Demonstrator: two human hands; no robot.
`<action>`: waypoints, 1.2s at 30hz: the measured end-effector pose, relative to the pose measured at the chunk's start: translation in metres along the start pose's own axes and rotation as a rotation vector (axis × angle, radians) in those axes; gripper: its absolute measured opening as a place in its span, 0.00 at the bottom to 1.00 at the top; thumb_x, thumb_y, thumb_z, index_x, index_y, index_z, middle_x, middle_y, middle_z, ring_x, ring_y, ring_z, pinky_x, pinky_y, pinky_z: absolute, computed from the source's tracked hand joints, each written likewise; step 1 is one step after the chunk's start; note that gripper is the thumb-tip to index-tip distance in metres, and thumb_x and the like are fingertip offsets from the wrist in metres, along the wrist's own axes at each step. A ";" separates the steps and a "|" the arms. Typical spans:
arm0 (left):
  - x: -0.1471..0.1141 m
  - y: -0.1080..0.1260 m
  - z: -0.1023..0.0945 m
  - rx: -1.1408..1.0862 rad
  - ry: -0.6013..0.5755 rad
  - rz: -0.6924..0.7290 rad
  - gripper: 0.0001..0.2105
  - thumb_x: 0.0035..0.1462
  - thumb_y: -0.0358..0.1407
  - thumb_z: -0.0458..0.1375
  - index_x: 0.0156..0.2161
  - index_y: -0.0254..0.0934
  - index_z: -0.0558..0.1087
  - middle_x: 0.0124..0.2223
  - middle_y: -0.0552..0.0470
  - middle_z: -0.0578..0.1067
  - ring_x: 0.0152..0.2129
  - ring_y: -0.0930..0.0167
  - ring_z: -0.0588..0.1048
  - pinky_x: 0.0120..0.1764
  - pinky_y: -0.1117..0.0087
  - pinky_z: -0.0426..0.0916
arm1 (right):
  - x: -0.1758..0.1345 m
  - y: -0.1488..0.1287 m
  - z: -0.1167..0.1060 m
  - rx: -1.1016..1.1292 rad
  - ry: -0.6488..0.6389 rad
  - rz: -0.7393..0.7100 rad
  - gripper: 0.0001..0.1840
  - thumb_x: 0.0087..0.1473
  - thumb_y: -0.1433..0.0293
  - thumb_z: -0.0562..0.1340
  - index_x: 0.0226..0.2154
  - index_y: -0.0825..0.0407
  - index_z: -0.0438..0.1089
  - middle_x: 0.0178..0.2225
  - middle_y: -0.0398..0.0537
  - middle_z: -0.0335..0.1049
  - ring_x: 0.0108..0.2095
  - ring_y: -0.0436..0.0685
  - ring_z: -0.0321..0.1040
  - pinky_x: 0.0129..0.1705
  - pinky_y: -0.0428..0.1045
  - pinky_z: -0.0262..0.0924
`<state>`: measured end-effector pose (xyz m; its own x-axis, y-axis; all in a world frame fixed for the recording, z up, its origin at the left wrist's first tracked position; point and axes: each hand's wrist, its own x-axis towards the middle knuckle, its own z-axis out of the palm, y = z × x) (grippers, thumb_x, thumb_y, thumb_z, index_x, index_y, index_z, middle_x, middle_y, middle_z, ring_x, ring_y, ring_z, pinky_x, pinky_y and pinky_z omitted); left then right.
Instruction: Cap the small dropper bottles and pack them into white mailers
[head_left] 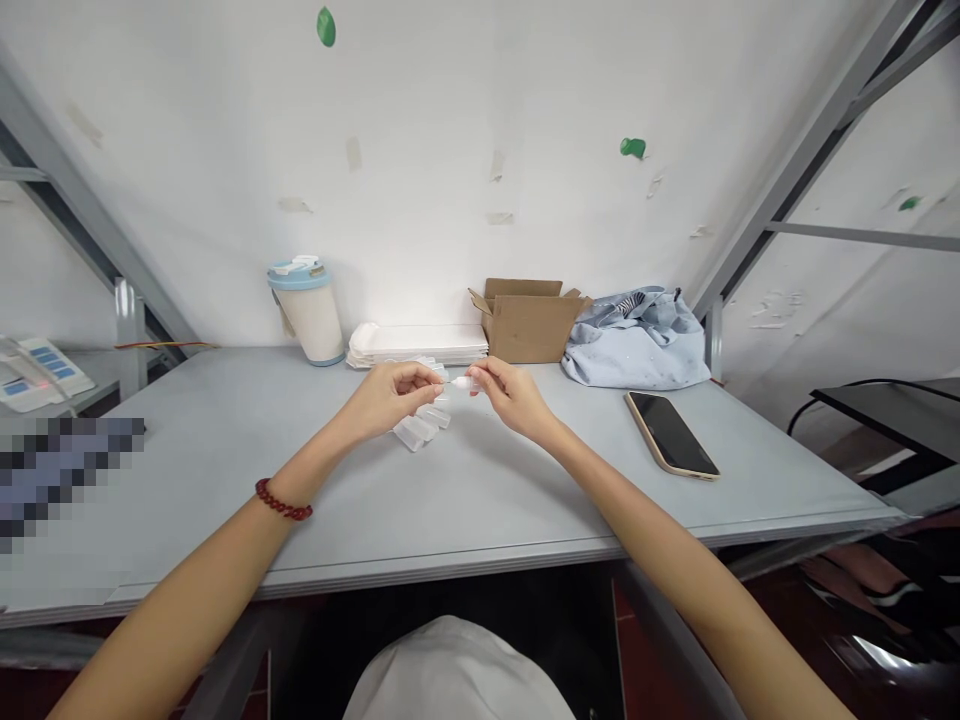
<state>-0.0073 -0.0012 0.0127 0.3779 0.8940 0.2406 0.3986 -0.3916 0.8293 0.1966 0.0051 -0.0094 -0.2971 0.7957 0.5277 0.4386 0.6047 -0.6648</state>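
Observation:
My left hand (390, 395) and my right hand (510, 392) meet above the grey table (225, 480), fingertips almost touching. Between them is a small clear plastic vial (460, 383) with a white tip; my right hand pinches its cap end, and my left hand pinches something small at its other end. Under my left hand lie several more clear plastic vials (421, 424) in a loose pile on the table. A red bead bracelet (283, 501) is on my left wrist.
At the back stand a white jug with a blue lid (309, 310), a stack of white trays (416, 343), an open cardboard box (526, 320) and a light blue bag (636, 338). A phone (671, 433) lies screen up at right. A device (34, 372) sits far left.

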 end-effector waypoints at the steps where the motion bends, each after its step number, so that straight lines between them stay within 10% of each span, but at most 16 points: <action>1: 0.000 0.001 0.000 0.005 0.007 0.013 0.11 0.51 0.41 0.58 0.32 0.34 0.74 0.25 0.53 0.71 0.20 0.76 0.65 0.21 0.76 0.59 | 0.000 0.000 0.000 0.001 -0.004 -0.002 0.16 0.61 0.62 0.50 0.31 0.52 0.67 0.26 0.44 0.69 0.28 0.50 0.64 0.33 0.45 0.54; 36: 0.002 -0.007 0.004 0.123 0.073 0.099 0.12 0.51 0.41 0.59 0.35 0.34 0.76 0.28 0.51 0.74 0.21 0.75 0.67 0.24 0.75 0.61 | -0.001 0.006 0.009 -0.012 -0.024 -0.064 0.14 0.61 0.64 0.50 0.33 0.53 0.66 0.26 0.45 0.70 0.27 0.49 0.65 0.32 0.45 0.55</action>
<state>-0.0062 0.0025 0.0049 0.3602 0.8616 0.3577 0.4632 -0.4980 0.7330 0.1924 0.0083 -0.0188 -0.3450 0.7561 0.5561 0.4284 0.6541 -0.6235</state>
